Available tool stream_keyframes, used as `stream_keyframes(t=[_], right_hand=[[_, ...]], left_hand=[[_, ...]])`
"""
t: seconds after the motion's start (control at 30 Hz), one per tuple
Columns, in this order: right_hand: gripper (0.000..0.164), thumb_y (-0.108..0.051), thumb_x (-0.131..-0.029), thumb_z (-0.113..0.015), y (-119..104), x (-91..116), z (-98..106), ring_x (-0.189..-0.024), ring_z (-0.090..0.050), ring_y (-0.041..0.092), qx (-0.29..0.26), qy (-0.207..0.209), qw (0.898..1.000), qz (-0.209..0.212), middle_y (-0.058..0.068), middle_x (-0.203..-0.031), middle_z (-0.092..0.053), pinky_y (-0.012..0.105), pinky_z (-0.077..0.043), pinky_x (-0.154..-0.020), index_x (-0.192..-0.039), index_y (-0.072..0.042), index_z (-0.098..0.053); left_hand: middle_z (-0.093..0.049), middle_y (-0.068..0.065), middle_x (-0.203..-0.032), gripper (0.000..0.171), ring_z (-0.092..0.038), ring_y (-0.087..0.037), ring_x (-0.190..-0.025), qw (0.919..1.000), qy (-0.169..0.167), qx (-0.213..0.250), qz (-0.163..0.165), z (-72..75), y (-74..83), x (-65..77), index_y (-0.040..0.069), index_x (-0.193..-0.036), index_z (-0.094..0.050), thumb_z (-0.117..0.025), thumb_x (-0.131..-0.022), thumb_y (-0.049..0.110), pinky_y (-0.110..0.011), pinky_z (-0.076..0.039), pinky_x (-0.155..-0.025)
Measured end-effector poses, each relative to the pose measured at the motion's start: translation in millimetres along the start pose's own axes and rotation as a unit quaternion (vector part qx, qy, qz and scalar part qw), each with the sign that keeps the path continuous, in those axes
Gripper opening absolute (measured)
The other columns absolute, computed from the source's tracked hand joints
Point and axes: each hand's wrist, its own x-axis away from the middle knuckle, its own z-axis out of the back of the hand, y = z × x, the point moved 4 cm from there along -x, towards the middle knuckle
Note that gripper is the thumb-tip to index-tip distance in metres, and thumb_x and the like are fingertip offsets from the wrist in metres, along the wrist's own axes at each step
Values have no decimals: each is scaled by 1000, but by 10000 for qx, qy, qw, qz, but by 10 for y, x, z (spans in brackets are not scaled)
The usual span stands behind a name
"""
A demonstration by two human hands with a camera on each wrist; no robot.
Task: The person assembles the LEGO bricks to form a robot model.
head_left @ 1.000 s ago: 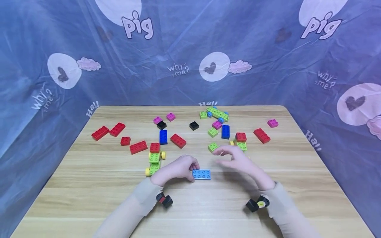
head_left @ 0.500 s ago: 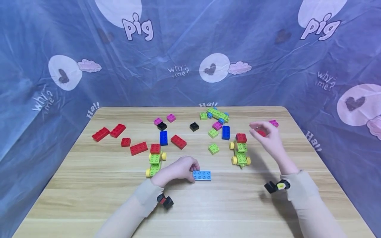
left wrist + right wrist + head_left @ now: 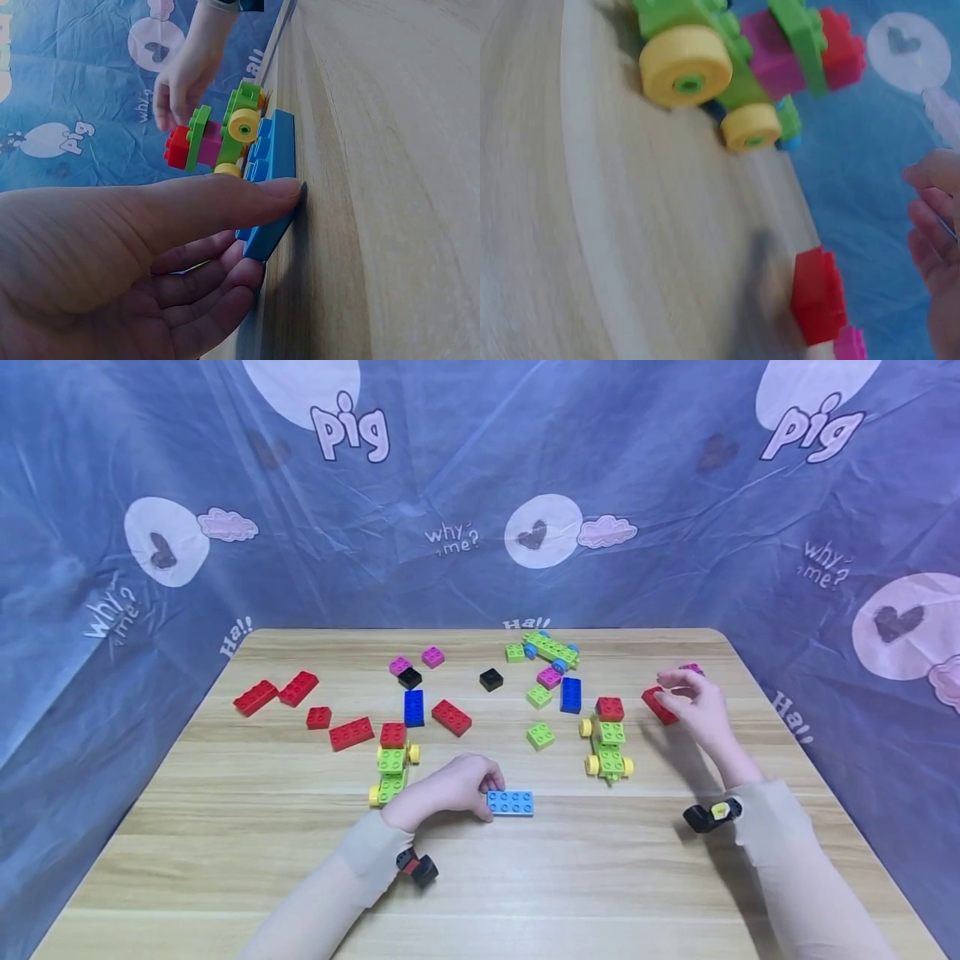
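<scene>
My left hand [image 3: 453, 785] pinches the left end of a light blue eight-stud brick [image 3: 513, 803] on the table. In the left wrist view, the thumb lies across the studded side of this brick [image 3: 281, 154] and the fingertips are at its lower end. My right hand [image 3: 705, 712] hovers at the table's right, fingers apart and holding nothing. Just beyond its fingertips lies a red brick [image 3: 656, 703]; the right wrist view has that red brick [image 3: 815, 296] below the hand [image 3: 939, 225]. A green car with yellow wheels [image 3: 609, 750] and a red brick on top stands between my hands.
Another yellow-wheeled green car [image 3: 391, 760] stands left of my left hand, partly behind the forearm. A blue-wheeled green car base [image 3: 551, 648] is at the back. Several red, dark blue, black, pink and green bricks lie across the wooden table [image 3: 525, 893]. A pink brick [image 3: 692, 669] lies beyond my right hand.
My right hand has moved from near the right-hand car over to the red brick at the far right, uncovering the car. My left hand stays on the light blue brick.
</scene>
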Motion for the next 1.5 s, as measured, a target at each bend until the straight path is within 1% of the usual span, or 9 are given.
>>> stream_keyframes(t=[0.07, 0.2, 0.33, 0.47, 0.57, 0.67, 0.87, 1.13, 1.5], right_hand=[[29, 6, -82, -67, 66, -4, 8, -86, -55, -10, 135, -64, 9999, -35, -22, -92, -59, 4, -43, -80, -110, 13, -61], [38, 1, -83, -70, 178, 2, 25, -96, -50, -13, 497, -332, 9981, -171, 5, -107, -67, 6, -38, -86, -119, 10, -59], [48, -8, -87, -69, 292, 26, 44, -111, -53, 11, 761, -691, 9934, -511, 28, -125, -57, 28, -42, -100, -130, 7, -53], [55, -11, -90, -68, 398, 51, 54, -119, -47, 39, 624, -913, 9896, -921, 30, -133, -48, 24, -43, -95, -136, 8, -45], [58, -11, -89, -67, 471, 64, 57, -116, -48, 44, 498, -1026, 9871, -1126, 31, -133, -46, 8, -37, -82, -137, 8, -42], [60, -11, -89, -67, 527, 68, 56, -113, -50, 45, 634, -1145, 9850, -1124, 33, -130, -47, 4, -36, -77, -138, 8, -40], [63, -16, -87, -70, 585, 46, 53, -107, -53, 43, 1060, -1260, 9808, -1046, 33, -125, -51, 11, -38, -76, -137, 9, -41], [68, -20, -86, -72, 598, 16, 13, -110, -52, 46, 1393, -1396, 9731, -1193, 38, -120, -52, 41, -41, -87, -137, 12, -40], [59, -16, -86, -70, 556, 3, -19, -104, -54, 44, 1627, -1307, 9686, -1354, 37, -117, -55, 40, -41, -84, -131, 12, -46]], left_hand=[[-60, 5, -83, 35, -54, -8, -78, 10000, -9, 13, 14, 3, 4, 5, 9, -96, -67, -86, -66, 6, -20, -46, -74], [-60, 5, -83, 35, -54, -8, -79, 10000, -14, 31, 17, 2, 11, 8, 9, -96, -67, -86, -66, 6, -20, -47, -74], [-60, 4, -83, 36, -54, -8, -79, 10000, -11, 30, -26, -1, 13, 3, 9, -95, -67, -86, -65, 6, -20, -47, -74], [-61, 3, -83, 36, -54, -10, -79, 10000, -10, 72, -41, -3, 12, 0, 8, -95, -67, -86, -65, 5, -21, -47, -74], [-61, 2, -84, 36, -55, -10, -80, 10000, -8, 81, -33, -4, 8, -5, 8, -95, -67, -86, -65, 5, -21, -47, -75], [-61, 2, -84, 36, -55, -10, -80, 10000, 0, 75, -37, 0, 9, -4, 8, -95, -67, -86, -65, 5, -21, -47, -75], [-61, 2, -83, 36, -55, -10, -79, 9999, 22, 73, -89, 7, 18, 4, 7, -94, -67, -86, -64, 5, -20, -47, -74], [-61, 2, -81, 36, -55, -9, -77, 9997, 77, 89, -211, -1, -1, 1, 7, -94, -68, -87, -63, 5, -20, -47, -73], [-61, 2, -81, 36, -55, -9, -77, 9996, 61, 119, -261, 5, -19, -5, 7, -93, -68, -87, -63, 5, -20, -47, -72]])
